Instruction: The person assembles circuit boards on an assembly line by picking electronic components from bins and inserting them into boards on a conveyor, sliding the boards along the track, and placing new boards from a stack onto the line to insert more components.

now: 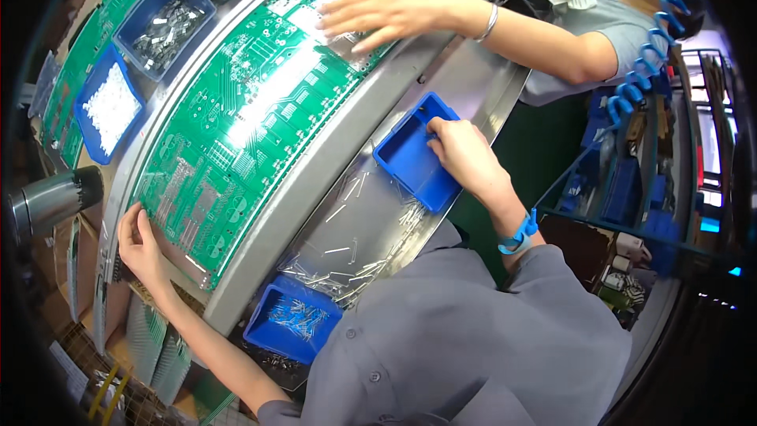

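Note:
A long green circuit board (206, 154) lies in the metal rail, running from lower left to upper right. At its lower left corner my left hand (142, 252) touches the edge, thumb and fingers apart. My right hand (471, 158), with a blue wrist strap (518, 233), is over a blue bin (404, 164). Its fingertips are pinched together inside the rim; whatever they hold is too small to make out. Loose thin metal pins (347, 267) lie scattered on the metal ledge below the rail. Nearer me, another blue bin (260, 323) holds small blue parts with leads.
A co-worker's hand (390, 12) lies over the board's far part, the forearm crossing the rail. Beyond the rail stand bins of metal parts (167, 28) and white parts (112, 110), beside another green board (67, 114). A coiled blue cord (643, 71) hangs at right.

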